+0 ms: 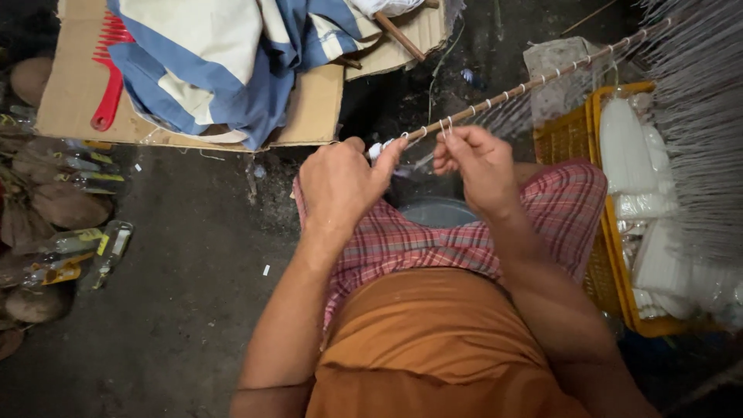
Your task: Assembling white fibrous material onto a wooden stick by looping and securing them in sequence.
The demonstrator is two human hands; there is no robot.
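Observation:
A thin brown stick (534,81) runs from the middle up to the top right, with several white thread loops tied along it and white strands hanging from it. My left hand (340,182) pinches the stick's near end, which is wrapped in white. My right hand (476,162) is just to its right, fingers closed on a white thread loop at the stick. Both hands are above my lap, over a red checked cloth (557,209) and an orange garment (433,333). A grey round bowl (437,211) shows between my knees.
A yellow crate (596,263) holding white bundles stands at the right, under a sheet of hanging white strands (704,124). A cardboard sheet (73,93) with a red comb (108,77) and blue-and-white cloth (224,54) lies ahead. Glass bottles (112,248) and coconut husks sit left.

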